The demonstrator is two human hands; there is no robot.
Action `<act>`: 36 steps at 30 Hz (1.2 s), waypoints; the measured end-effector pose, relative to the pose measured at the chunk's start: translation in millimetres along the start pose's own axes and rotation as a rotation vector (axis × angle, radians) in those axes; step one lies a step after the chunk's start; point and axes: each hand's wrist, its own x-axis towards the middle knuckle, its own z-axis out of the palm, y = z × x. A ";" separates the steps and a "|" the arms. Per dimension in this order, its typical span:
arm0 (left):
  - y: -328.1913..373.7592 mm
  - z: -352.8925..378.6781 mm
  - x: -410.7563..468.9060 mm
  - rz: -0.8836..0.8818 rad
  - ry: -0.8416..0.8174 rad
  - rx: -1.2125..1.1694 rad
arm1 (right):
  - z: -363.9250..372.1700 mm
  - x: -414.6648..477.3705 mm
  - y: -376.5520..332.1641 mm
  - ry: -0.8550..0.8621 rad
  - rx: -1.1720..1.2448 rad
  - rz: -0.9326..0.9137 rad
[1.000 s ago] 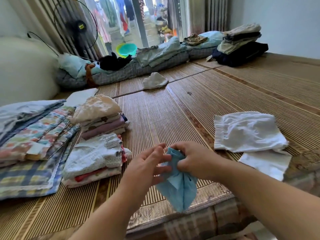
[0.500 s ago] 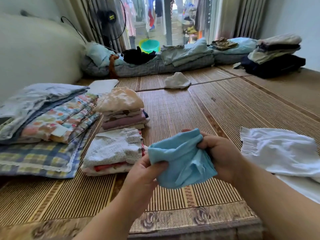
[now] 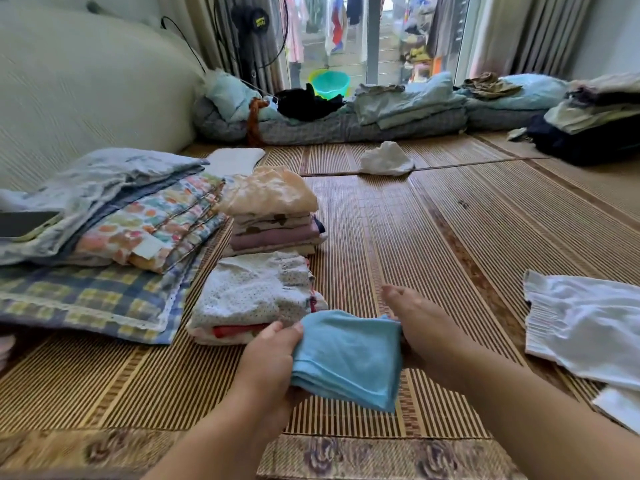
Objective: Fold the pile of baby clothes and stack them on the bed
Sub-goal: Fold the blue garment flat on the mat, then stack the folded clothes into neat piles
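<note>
- The folded blue garment (image 3: 346,356) is held low over the woven mat (image 3: 433,237), just to the right of the near stack (image 3: 256,292) of folded baby clothes and almost touching its front corner.
- The left hand (image 3: 272,356) grips the garment's left edge, thumb on top and fingers curled beneath. The right hand (image 3: 417,327) lies against the right edge. Its fingers are hidden by the cloth, so I cannot tell whether it pinches or only steadies.
- My guess is the blue piece goes on the near stack next.
- Its layers look loose at the lower edge, so letting go unevenly could let the fold spring open.
- The dotted top of the near stack is rumpled and slopes, so a piece set off-centre might slide toward the mat.
- The left knuckles sit close to the near stack, and a careless sweep could nudge its upper layers askew or push them toward the taller stack (image 3: 273,216) just behind it.
- Well to the right of the near stack, a white garment (image 3: 581,323) lies unfolded, so work remains.
</note>
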 end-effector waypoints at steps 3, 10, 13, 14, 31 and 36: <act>3.7 -2.0 -2.4 -0.002 0.004 -0.102 | -1.6 0.3 -2.5 -0.172 0.123 0.155; 20.9 -8.3 -9.9 -0.031 -0.117 -0.199 | 7.9 0.4 1.2 -0.415 0.346 0.203; 26.7 -14.5 -12.2 0.035 -0.113 -0.079 | 10.8 2.7 -3.0 -0.454 0.407 0.176; 27.4 -19.3 -11.3 0.086 -0.100 0.016 | 10.9 4.3 -4.6 -0.431 0.367 0.168; 108.8 -105.3 130.7 0.379 0.094 1.281 | 112.8 149.7 -48.1 -0.012 -0.917 -0.262; 96.2 -106.3 132.5 0.175 0.112 1.335 | 105.8 147.0 -36.7 0.030 -0.927 -0.234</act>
